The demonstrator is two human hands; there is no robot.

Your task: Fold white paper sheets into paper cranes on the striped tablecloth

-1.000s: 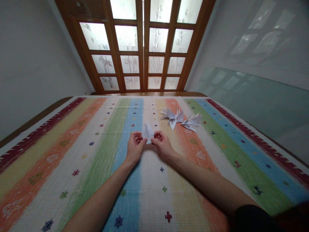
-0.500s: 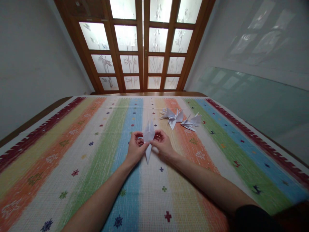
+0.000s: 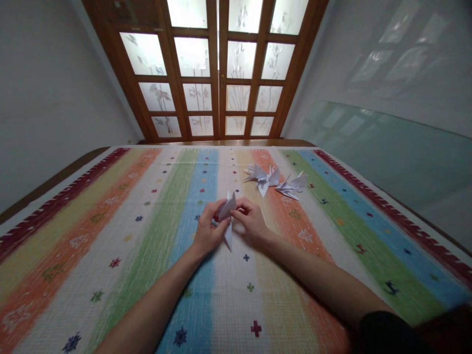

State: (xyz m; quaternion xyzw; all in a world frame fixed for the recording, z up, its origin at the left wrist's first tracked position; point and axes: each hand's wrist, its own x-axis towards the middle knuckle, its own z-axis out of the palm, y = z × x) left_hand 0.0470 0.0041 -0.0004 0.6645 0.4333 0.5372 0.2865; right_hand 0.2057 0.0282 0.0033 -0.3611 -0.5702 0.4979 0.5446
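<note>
Between my two hands is a piece of folded white paper [image 3: 227, 208], with a pointed tip at the top and a long narrow point hanging down toward me. My left hand [image 3: 211, 227] grips its left side, thumb in front and fingers behind. On the other side my right hand [image 3: 251, 220] pinches the paper near its right edge. Parts of the paper are hidden behind the fingers. Beyond my right hand lie white folded paper cranes, one group [image 3: 263, 180] on the orange stripe and another crane [image 3: 292, 187] just right of it.
A striped, patterned tablecloth [image 3: 155, 255] covers the table. Wooden doors with frosted panes [image 3: 199, 97] stand behind the far edge. A pale glass panel [image 3: 387, 152] leans along the right wall.
The folded paper has turned and tilted between my hands, and its upper part now looks narrower. My left fingers have closed further around it. The cranes have stayed put.
</note>
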